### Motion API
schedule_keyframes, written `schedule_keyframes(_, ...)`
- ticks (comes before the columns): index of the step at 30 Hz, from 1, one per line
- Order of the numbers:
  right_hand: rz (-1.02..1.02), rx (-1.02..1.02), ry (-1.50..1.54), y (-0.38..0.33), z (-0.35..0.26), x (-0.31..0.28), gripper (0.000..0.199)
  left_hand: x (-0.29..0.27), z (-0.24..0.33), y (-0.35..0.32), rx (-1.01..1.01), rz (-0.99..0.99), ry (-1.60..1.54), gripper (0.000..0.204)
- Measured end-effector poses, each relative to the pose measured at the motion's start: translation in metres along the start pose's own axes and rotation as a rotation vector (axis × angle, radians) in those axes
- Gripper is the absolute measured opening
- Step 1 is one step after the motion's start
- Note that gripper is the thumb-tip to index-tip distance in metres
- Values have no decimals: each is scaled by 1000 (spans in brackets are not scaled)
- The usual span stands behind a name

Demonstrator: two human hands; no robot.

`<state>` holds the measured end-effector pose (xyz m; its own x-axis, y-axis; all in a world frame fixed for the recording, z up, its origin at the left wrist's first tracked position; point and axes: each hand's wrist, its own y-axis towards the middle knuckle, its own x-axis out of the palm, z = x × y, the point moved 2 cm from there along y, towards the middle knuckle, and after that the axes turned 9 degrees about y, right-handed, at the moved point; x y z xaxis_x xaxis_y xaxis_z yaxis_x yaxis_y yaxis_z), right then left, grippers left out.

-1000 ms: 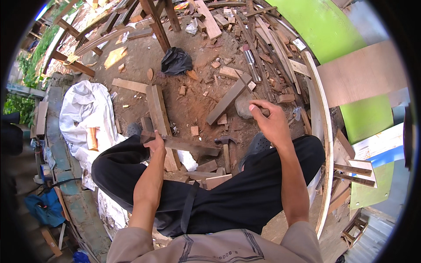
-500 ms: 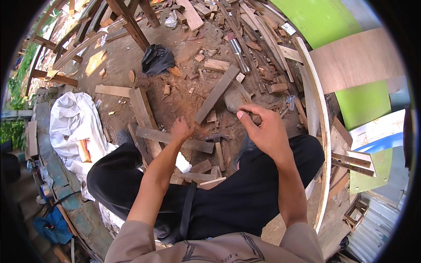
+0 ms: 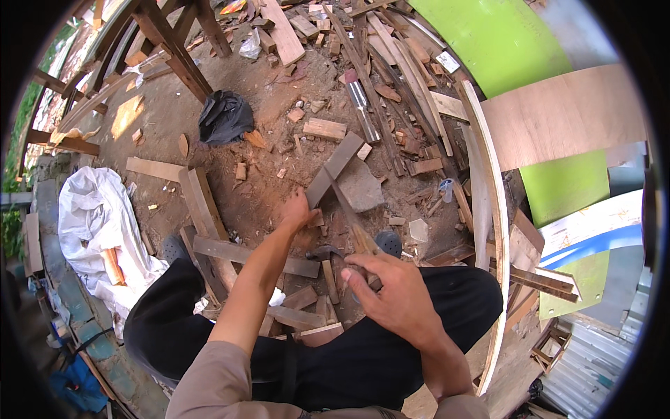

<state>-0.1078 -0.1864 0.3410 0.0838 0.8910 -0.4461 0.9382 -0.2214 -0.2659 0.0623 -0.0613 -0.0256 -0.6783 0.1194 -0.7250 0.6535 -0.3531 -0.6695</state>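
My left hand (image 3: 299, 211) is closed around the near end of a narrow wooden plank (image 3: 333, 171). The plank slants away to the right, its far part lying over a flat grey stone (image 3: 361, 188). In my right hand (image 3: 394, 293), above my right knee, is a long tapering blade like a machete's (image 3: 349, 213), seen nearly edge-on. Its narrow end reaches the plank's right edge in view; whether they touch I cannot tell. My fingers hide its grip. A hammer (image 3: 324, 251) lies on the ground between my feet.
Wood offcuts (image 3: 296, 318) and boards (image 3: 255, 256) lie close in front of me. A chisel-like tool with a shiny shaft (image 3: 361, 108) lies beyond the stone. A black plastic bag (image 3: 225, 117) and white sack (image 3: 98, 230) are leftward; a long curved board edge (image 3: 497, 202) stands right.
My right hand has come down and slightly left, and the blade now shows pointing forward to the plank. My left hand keeps hold of the plank. The whole view has shifted a little.
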Motion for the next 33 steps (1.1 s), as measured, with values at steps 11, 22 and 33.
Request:
schedule_keyframes(11, 52, -61, 159, -2, -9, -8, 26, -10, -7, -60, 149, -53, -645, 67)
schedule_keyframes(22, 75, -207, -48, 0, 4, 28, 28, -112, -26, -173, -288, -436, -1718, 54)
schedule_keyframes(33, 46, -512, 33, -2, -24, 106, 72, -205, -49, -295, 13, 135, -1758, 69)
